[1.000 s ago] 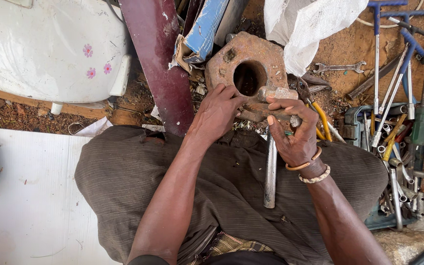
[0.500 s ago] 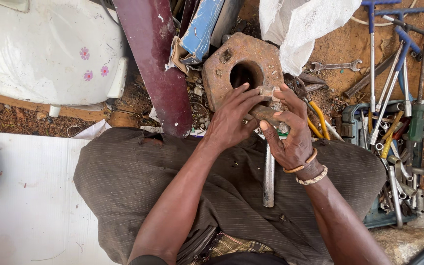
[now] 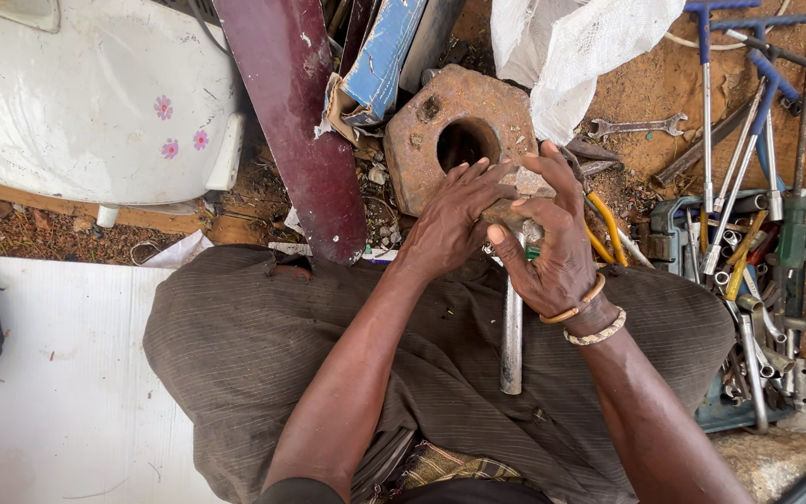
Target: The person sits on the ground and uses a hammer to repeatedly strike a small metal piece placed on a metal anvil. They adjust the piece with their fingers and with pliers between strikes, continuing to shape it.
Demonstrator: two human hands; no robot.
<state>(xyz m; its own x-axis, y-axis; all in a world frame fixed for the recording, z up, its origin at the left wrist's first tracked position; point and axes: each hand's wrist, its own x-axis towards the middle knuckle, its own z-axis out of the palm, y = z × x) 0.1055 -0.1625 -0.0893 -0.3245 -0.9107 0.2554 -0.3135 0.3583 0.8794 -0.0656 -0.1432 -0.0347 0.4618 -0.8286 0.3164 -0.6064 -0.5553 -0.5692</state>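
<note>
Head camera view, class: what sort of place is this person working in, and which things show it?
Probably an outdoor, ground-level repair workshop. Spanners and socket wrenches lie heaped on bare reddish dirt, a rusty metal block with a hole sits among scrap, and both hands work a small part above a steel rod.

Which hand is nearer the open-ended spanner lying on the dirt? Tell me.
Right. The right hand is just left of and below the spanner; the left hand sits farther off, beyond the right hand, by the rusty block.
</note>
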